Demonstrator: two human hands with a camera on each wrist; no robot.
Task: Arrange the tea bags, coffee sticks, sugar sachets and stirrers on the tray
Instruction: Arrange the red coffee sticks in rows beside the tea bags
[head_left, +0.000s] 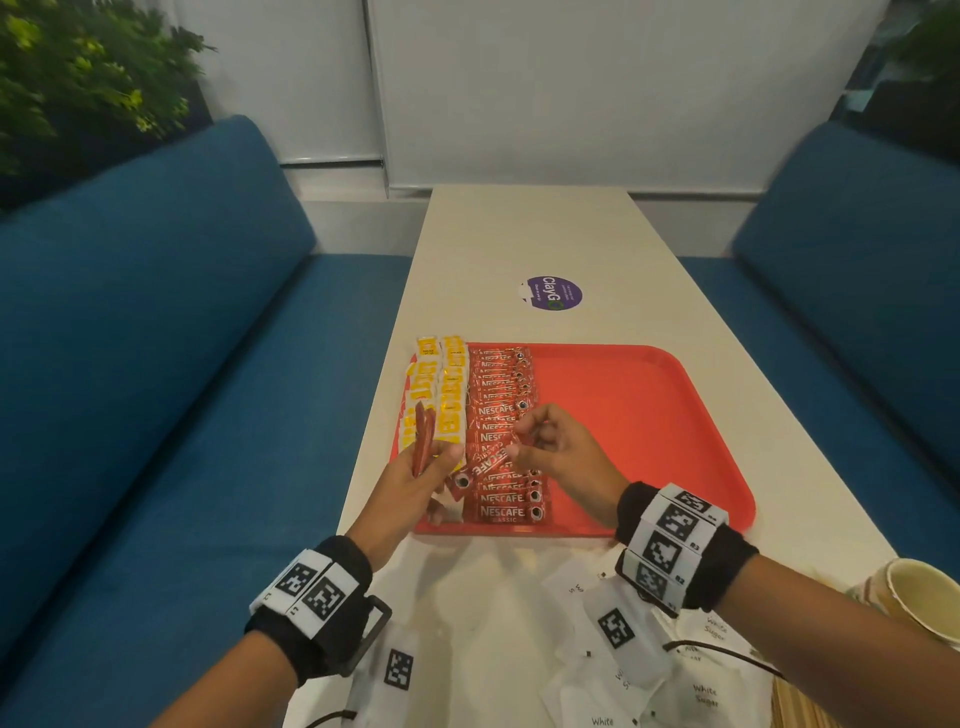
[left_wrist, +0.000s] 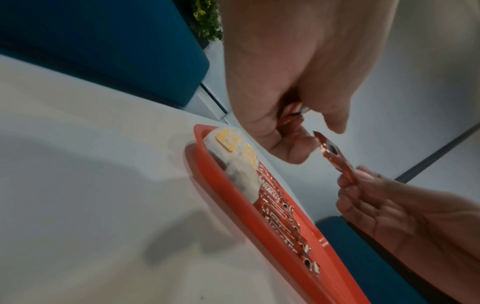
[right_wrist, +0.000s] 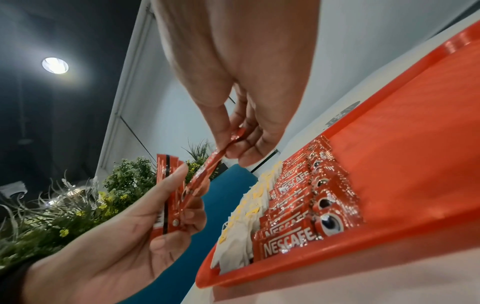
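A red tray (head_left: 639, 415) holds a column of yellow-and-white tea bags (head_left: 441, 384) at its left edge, with a column of red Nescafe coffee sticks (head_left: 501, 415) beside it. Above the tray's near left corner my left hand (head_left: 441, 460) grips a few coffee sticks (head_left: 422, 439) upright. My right hand (head_left: 519, 441) pinches one coffee stick (head_left: 491, 460) by its end. The stick slants down toward the left fingers. The wrist views show the same: left hand (left_wrist: 298, 142) on its bundle (left_wrist: 291, 116), right hand (right_wrist: 231, 148) pinching the single stick (right_wrist: 207, 170).
White sugar sachets (head_left: 704, 693) lie scattered on the table near its front edge. A paper cup (head_left: 919, 597) stands at the right, with wooden strips (head_left: 795, 709) below it. The tray's right half is bare. Blue sofas flank the table; a purple sticker (head_left: 553, 292) lies beyond the tray.
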